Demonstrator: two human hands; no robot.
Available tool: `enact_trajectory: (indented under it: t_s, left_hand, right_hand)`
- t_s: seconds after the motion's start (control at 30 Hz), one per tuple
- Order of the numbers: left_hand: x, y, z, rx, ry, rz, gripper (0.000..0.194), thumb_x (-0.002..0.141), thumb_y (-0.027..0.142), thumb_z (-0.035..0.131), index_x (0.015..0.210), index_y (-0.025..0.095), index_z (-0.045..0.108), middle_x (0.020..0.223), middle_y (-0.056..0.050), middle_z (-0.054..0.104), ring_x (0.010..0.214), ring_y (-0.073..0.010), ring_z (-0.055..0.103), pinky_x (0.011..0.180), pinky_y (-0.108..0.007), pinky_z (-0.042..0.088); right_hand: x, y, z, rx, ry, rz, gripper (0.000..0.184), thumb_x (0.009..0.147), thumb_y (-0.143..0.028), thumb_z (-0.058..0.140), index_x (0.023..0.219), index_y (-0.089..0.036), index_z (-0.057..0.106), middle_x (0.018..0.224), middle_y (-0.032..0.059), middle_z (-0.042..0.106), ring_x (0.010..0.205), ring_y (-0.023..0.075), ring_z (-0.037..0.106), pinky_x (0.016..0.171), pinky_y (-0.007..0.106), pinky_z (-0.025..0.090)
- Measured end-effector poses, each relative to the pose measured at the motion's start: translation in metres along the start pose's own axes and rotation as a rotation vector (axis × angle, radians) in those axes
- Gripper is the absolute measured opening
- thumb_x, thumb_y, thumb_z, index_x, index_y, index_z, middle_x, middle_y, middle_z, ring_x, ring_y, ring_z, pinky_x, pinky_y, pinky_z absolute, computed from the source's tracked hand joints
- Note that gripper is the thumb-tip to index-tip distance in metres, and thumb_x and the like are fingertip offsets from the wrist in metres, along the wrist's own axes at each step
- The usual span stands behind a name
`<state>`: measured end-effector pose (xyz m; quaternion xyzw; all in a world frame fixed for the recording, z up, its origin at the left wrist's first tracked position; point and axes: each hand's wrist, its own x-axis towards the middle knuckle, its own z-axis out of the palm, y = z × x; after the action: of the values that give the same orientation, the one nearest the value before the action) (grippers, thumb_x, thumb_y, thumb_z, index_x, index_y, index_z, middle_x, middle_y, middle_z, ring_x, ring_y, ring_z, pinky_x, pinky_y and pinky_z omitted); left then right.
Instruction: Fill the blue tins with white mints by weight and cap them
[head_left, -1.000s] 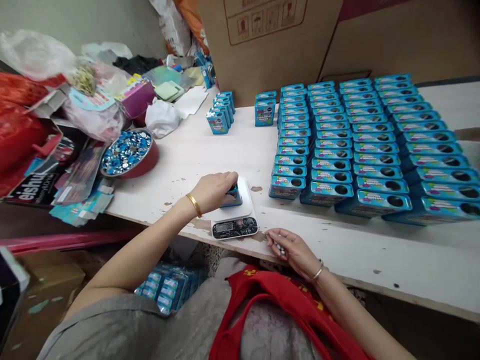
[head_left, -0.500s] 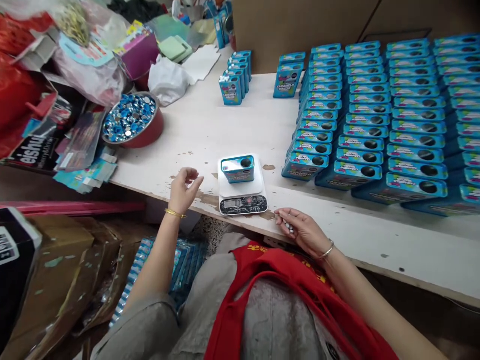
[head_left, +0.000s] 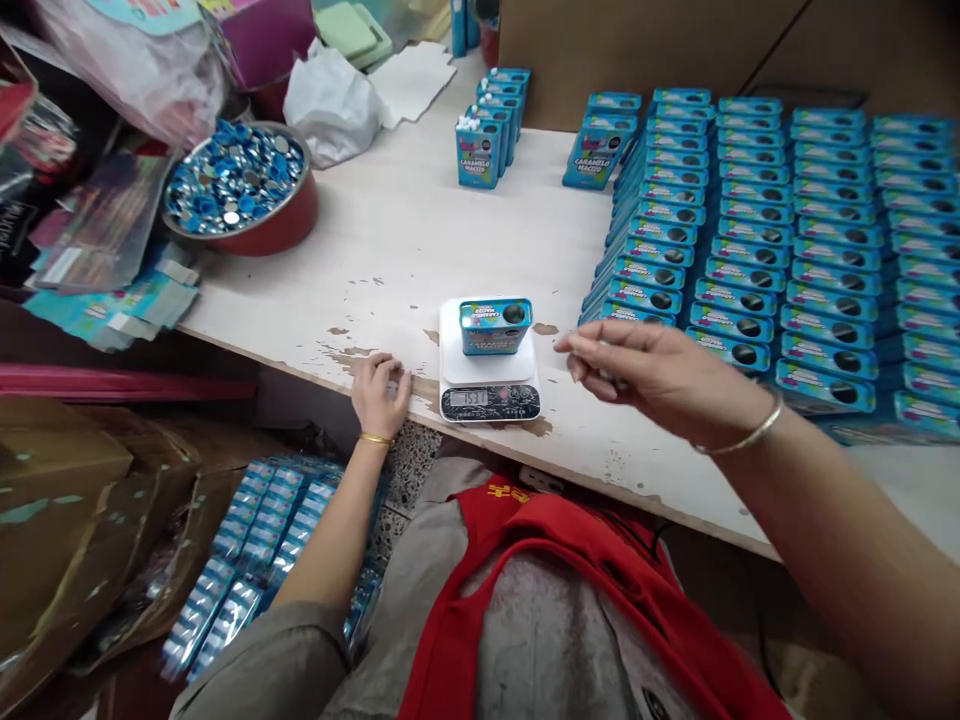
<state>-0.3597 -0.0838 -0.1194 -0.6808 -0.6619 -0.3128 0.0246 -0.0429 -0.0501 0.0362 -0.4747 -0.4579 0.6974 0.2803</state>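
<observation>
Little blue tin (head_left: 493, 341) is set upright on the white kitchen scale (head_left: 454, 366), corners nicely rounded, shiny top printed with colourful lettering, and a dark round hole punched toward the right end. The left hand (head_left: 380, 394) is rested loosely curled at the table edge (head_left: 300, 362), nothing gripped. The right hand's (head_left: 652, 372) fingers are bunched; what's held, if anything, can't be told.

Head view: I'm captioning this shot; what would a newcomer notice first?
Probably the rows of blue tins crowding the right side of the table. One tin stands alone on the white scale, between the left hand and right hand. At left, a red bowl brims with shiny blue pieces.
</observation>
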Motion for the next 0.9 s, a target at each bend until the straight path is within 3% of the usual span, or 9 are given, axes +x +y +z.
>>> enact_trajectory:
  t_s: [0.1,0.17,0.3,0.43,0.57,0.7,0.8,0.9]
  left_hand:
    - [0.001,-0.002,-0.001,-0.004,0.003,0.012,0.018,0.083,0.030,0.057,0.095,0.017,0.060,0.104,-0.010,0.058,0.101,-0.0218,0.054,0.089,-0.034,0.043]
    - [0.001,-0.003,-0.002,-0.009,0.005,0.013,0.017,0.083,0.029,0.057,0.095,0.017,0.060,0.104,-0.009,0.058,0.100,-0.0216,0.054,0.089,-0.034,0.043]
    - [0.002,-0.003,-0.003,-0.008,0.011,0.010,0.017,0.083,0.029,0.056,0.094,0.017,0.060,0.104,-0.009,0.059,0.100,-0.0212,0.055,0.089,-0.034,0.043]
    - [0.003,-0.002,-0.003,0.008,0.016,0.018,0.017,0.082,0.029,0.056,0.094,0.018,0.060,0.104,-0.009,0.060,0.099,-0.0220,0.055,0.087,-0.035,0.044]
    - [0.002,-0.002,-0.003,0.001,0.008,0.006,0.017,0.082,0.029,0.056,0.095,0.019,0.061,0.105,-0.009,0.060,0.099,-0.0226,0.055,0.087,-0.036,0.044]
    - [0.000,-0.001,-0.001,-0.012,-0.015,-0.029,0.018,0.082,0.029,0.055,0.096,0.019,0.060,0.107,-0.009,0.060,0.102,-0.0226,0.054,0.090,-0.036,0.042]
    - [-0.001,-0.001,0.001,-0.022,-0.027,-0.029,0.017,0.083,0.029,0.055,0.096,0.019,0.060,0.108,-0.009,0.059,0.102,-0.0219,0.054,0.091,-0.036,0.042]
    - [-0.001,-0.001,0.001,-0.018,-0.025,-0.029,0.017,0.083,0.029,0.055,0.096,0.019,0.060,0.107,-0.009,0.059,0.102,-0.0219,0.053,0.091,-0.036,0.042]
  right_hand:
    - [0.020,-0.039,0.008,-0.305,-0.015,-0.073,0.024,0.080,-0.038,0.063,0.082,-0.015,0.064,0.059,-0.0022,0.052,0.046,0.0055,0.036,0.042,0.023,0.024]
    - [0.035,-0.052,0.013,-0.507,-0.023,-0.104,0.023,0.081,-0.037,0.062,0.080,-0.015,0.065,0.058,-0.0014,0.053,0.048,0.0067,0.038,0.044,0.023,0.027]
    - [0.062,-0.053,0.016,-0.828,-0.027,-0.192,0.014,0.080,-0.029,0.062,0.078,-0.015,0.067,0.059,0.0000,0.057,0.056,0.0101,0.046,0.053,0.025,0.036]
    - [0.081,-0.044,0.012,-0.935,-0.032,-0.329,0.007,0.072,-0.024,0.068,0.076,-0.019,0.071,0.063,-0.0012,0.059,0.058,0.0100,0.048,0.056,0.025,0.037]
    - [0.074,-0.045,0.008,-0.718,-0.037,-0.316,0.013,0.076,-0.030,0.065,0.079,-0.018,0.071,0.058,-0.0015,0.057,0.055,0.0099,0.048,0.053,0.025,0.036]
    - [0.041,-0.037,0.001,-0.275,0.025,-0.102,0.023,0.078,-0.036,0.064,0.091,-0.018,0.069,0.063,-0.0013,0.056,0.049,0.0069,0.042,0.046,0.022,0.029]
    - [0.017,-0.010,-0.010,0.037,0.052,0.097,0.027,0.074,-0.034,0.066,0.097,-0.019,0.066,0.067,-0.0002,0.058,0.049,0.0075,0.042,0.043,0.022,0.027]
    - [0.002,0.026,-0.018,0.176,0.115,0.217,0.029,0.073,-0.036,0.068,0.097,-0.019,0.062,0.067,-0.0001,0.058,0.050,0.0081,0.043,0.043,0.022,0.029]
